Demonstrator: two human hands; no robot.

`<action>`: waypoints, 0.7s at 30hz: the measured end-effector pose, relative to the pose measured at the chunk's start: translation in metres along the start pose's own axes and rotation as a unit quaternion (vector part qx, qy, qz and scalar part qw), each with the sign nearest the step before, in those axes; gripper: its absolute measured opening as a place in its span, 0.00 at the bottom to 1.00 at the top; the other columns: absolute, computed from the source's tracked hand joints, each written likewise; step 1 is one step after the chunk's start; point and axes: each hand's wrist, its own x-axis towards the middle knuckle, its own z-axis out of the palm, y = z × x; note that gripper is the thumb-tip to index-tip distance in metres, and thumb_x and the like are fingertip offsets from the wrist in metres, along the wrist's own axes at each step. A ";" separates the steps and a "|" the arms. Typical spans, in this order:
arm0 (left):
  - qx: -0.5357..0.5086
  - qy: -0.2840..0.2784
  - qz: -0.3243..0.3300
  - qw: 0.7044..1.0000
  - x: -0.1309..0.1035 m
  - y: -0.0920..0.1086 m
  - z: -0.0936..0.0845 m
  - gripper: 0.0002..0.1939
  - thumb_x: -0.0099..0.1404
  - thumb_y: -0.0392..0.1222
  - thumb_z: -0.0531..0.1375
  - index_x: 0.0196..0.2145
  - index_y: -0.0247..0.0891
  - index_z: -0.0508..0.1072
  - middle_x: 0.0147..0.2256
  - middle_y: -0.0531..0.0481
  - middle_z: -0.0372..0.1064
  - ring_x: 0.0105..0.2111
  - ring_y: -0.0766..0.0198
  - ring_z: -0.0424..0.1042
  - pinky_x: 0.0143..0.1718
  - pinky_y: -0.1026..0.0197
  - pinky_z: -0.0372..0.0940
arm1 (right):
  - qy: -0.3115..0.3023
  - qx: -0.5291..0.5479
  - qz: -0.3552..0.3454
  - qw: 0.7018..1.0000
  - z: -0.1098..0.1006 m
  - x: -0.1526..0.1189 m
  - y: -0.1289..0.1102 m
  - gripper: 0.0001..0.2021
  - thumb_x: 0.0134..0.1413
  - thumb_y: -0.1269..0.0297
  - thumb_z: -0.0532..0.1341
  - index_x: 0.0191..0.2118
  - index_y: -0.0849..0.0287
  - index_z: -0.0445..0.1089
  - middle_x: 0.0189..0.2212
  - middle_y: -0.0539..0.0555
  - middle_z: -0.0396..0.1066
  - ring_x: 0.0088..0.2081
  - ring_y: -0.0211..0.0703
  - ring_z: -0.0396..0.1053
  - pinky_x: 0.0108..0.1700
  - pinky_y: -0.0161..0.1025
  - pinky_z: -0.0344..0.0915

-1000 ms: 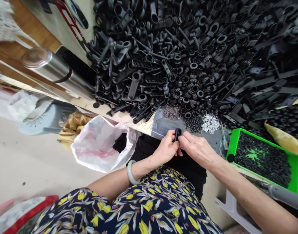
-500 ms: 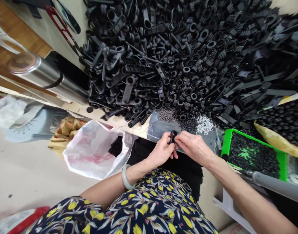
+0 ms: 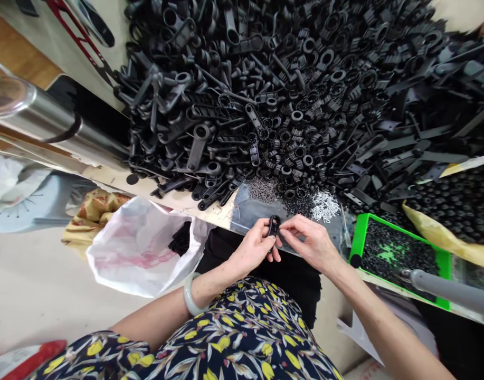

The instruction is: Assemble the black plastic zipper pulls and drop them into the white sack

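Being squeezed by the left hand's (image 3: 254, 250) fingers is a long black plastic part (image 3: 274, 226); the right hand's (image 3: 313, 244) are pinched together just beside it.

The dress (image 3: 234, 338) is dark navy, printed all over with yellow tulip-like blooms, pale leaves and small red touches (easily the liveliest pattern here). The bracelet (image 3: 191, 295) is pale greenish white. The heaped parts (image 3: 226, 105) are black, the pins (image 3: 324, 206) silvery white. The tray (image 3: 358, 240) is bright green, holding black bits (image 3: 416, 258) flecked with green. The open bag (image 3: 126, 253) is white with faint pink-red marks.
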 end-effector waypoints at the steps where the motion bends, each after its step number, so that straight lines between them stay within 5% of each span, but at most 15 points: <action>1: -0.004 0.000 -0.003 1.000 -0.001 0.002 0.000 0.19 0.68 0.43 0.60 0.54 0.38 0.64 0.36 0.54 0.71 0.25 0.69 0.75 0.26 0.66 0.63 | 0.010 -0.005 -0.001 1.000 0.000 -0.001 -0.002 0.10 0.72 0.61 0.58 0.42 0.55 0.76 0.37 0.53 0.77 0.36 0.40 0.74 0.38 0.38 0.69; 5: 0.001 0.011 -0.030 0.999 -0.004 0.009 -0.001 0.19 0.68 0.50 0.63 0.51 0.38 0.66 0.33 0.54 0.73 0.22 0.71 0.72 0.23 0.69 0.60 | 0.067 -0.038 -0.007 0.997 -0.018 -0.008 -0.003 0.10 0.73 0.61 0.57 0.44 0.55 0.76 0.38 0.54 0.78 0.38 0.42 0.75 0.42 0.40 0.71; 7: 0.029 0.020 -0.037 0.999 -0.004 0.013 -0.002 0.19 0.68 0.55 0.64 0.46 0.38 0.67 0.28 0.56 0.72 0.19 0.71 0.70 0.20 0.70 0.57 | 0.142 -0.078 0.018 0.987 -0.039 -0.015 0.004 0.10 0.72 0.60 0.57 0.45 0.54 0.76 0.40 0.55 0.78 0.40 0.44 0.76 0.46 0.41 0.72; 12: 0.064 0.041 0.027 0.997 0.002 0.019 0.002 0.19 0.69 0.56 0.65 0.43 0.38 0.68 0.24 0.59 0.70 0.13 0.74 0.62 0.16 0.71 0.51 | 0.367 -0.192 0.181 0.892 -0.090 -0.037 0.042 0.11 0.68 0.59 0.59 0.46 0.55 0.77 0.42 0.56 0.78 0.39 0.47 0.76 0.46 0.45 0.71; 17: 0.035 0.087 0.086 0.992 0.015 0.027 0.012 0.18 0.68 0.54 0.66 0.44 0.39 0.67 0.23 0.62 0.66 0.14 0.77 0.55 0.16 0.72 0.48 | 0.362 -0.282 0.207 0.864 -0.102 -0.028 0.077 0.13 0.66 0.62 0.59 0.49 0.56 0.77 0.44 0.58 0.76 0.44 0.51 0.72 0.49 0.47 0.68; 21: 0.022 0.046 0.035 0.998 0.017 0.037 0.020 0.20 0.69 0.54 0.66 0.48 0.42 0.64 0.26 0.60 0.69 0.19 0.74 0.62 0.24 0.70 0.57 | 0.314 -0.325 0.216 0.865 -0.102 -0.007 0.089 0.13 0.65 0.64 0.58 0.51 0.57 0.76 0.46 0.60 0.74 0.47 0.54 0.70 0.48 0.47 0.67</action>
